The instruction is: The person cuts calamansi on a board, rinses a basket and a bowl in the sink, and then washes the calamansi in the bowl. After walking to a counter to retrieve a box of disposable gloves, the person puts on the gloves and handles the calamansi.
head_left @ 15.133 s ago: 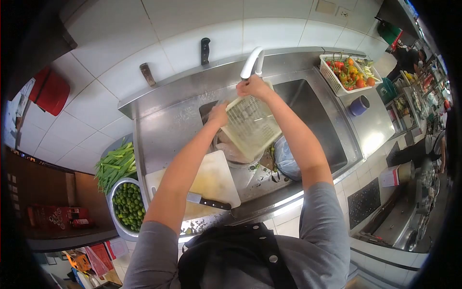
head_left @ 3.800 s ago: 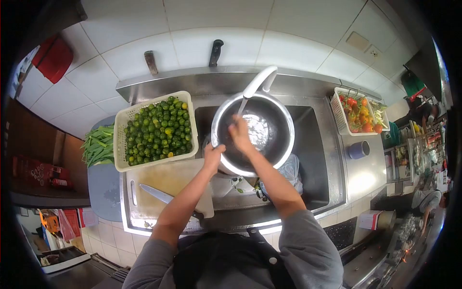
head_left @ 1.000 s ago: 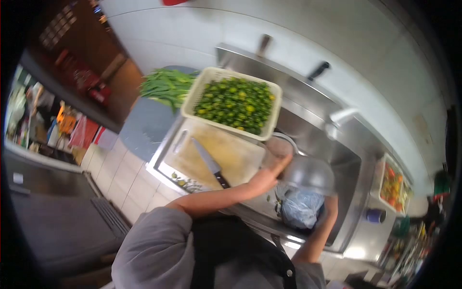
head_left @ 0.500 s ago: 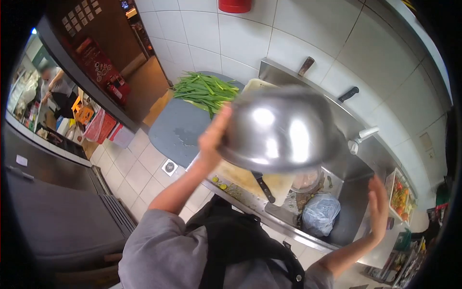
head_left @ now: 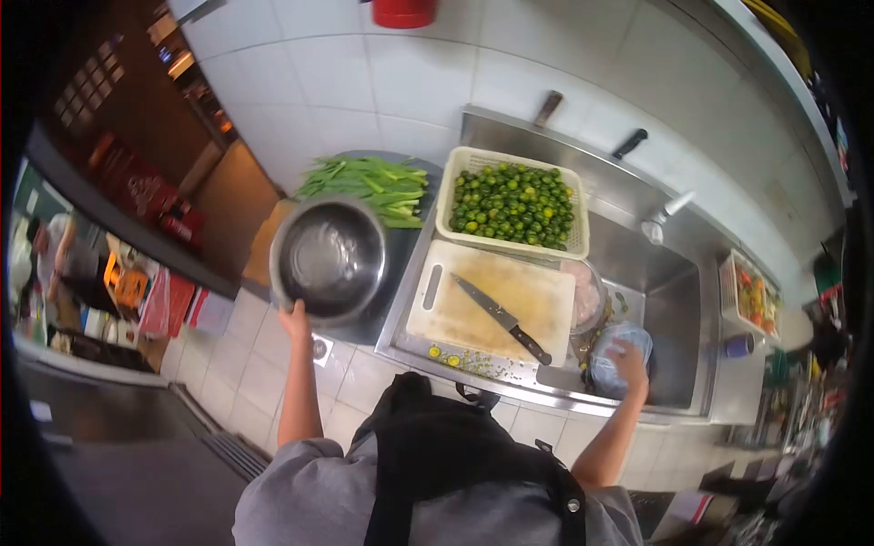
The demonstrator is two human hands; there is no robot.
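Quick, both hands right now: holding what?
Left hand: closed on the rim of the metal bowl.
Right hand: open over the plastic bag; whether touching can't be told.

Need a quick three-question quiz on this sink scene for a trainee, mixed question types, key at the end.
1. Multiple choice. What does the person's left hand hold?
A) the faucet
B) the metal bowl
C) the purple cup

2. True or false. The knife lies on the white cutting board.

3. Fill in the blank. The small round green fruits are in a cream-colored ____ next to the cutting board.

Key:
1. B
2. True
3. basket
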